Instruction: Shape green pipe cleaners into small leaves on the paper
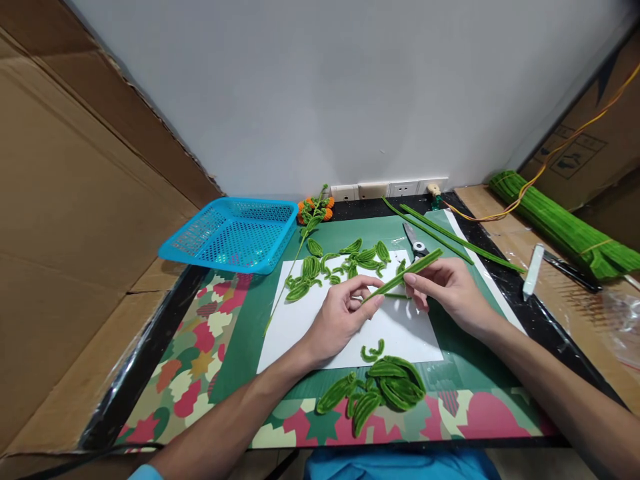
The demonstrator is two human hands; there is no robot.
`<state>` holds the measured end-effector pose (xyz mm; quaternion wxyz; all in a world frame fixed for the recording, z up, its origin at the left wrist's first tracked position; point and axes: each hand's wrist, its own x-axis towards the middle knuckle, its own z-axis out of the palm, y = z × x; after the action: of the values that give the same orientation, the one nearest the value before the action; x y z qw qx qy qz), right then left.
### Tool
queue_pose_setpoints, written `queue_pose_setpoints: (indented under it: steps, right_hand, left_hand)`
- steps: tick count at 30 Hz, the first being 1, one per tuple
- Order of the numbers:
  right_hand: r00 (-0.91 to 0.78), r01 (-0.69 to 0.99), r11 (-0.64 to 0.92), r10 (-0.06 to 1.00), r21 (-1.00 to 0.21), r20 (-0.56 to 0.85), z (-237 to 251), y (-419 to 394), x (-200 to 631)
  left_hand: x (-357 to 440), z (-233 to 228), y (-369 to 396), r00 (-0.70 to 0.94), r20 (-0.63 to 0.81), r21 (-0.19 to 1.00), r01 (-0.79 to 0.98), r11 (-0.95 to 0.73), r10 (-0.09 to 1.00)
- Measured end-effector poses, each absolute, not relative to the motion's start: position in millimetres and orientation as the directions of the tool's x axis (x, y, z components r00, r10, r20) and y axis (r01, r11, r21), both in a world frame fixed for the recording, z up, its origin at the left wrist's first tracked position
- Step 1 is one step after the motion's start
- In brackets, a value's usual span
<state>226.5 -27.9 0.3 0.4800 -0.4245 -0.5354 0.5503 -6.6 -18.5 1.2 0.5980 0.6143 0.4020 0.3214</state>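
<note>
My left hand [340, 313] pinches the lower left end of a short bundle of green pipe cleaners [393, 284] between thumb and fingers. Farther along, my right hand [453, 293] grips the same bundle, whose upper end sticks out past the fingertips. It is held slanted above a white sheet of paper [300, 340]. Behind my hands, leaf shapes of bent green pipe cleaner [311, 268] and small curled pieces lie on the paper. A pile of larger green leaves [397, 381] rests near the front edge. Scissors [415, 241] lie partly hidden behind my right hand.
A blue perforated basket [225, 263] stands back left, beside a stem with orange flowers [327, 212]. Long green pipe cleaners [453, 237] lie back right. A thick green bundle [560, 220] is on cardboard at right, under a yellow cable [525, 190]. Cardboard [90, 147] walls the left side.
</note>
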Motion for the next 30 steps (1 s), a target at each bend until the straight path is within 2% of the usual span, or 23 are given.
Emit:
queue_pose_setpoints:
  steps: [7, 12, 18, 30]
  right_hand:
    - [-0.372, -0.132, -0.070, 0.928, -0.989, -0.016, -0.5, -31.0, 220.9]
    - [-0.327, -0.202, -0.081, 0.945, -0.976, -0.010, -3.8, -31.7, 218.8]
    - [-0.349, -0.193, 0.002, 0.934, -0.981, 0.070, -1.3, -37.9, 215.2]
    - [-0.391, -0.146, 0.032, 0.916, -0.989, 0.088, -0.4, -41.2, 211.3]
  left_hand:
    - [-7.0, 3.8, -15.7, 0.429, -0.076, 0.997, 0.049, 0.061, 0.900]
    - [-7.8, 6.2, -15.0, 0.404, -0.094, 0.995, 0.051, 0.080, 0.910]
    - [-10.1, 6.5, -15.1, 0.482, -0.246, 0.953, -0.037, 0.300, 0.841]
    - [-10.7, 3.0, -14.4, 0.512, -0.250, 0.952, -0.025, 0.305, 0.822]
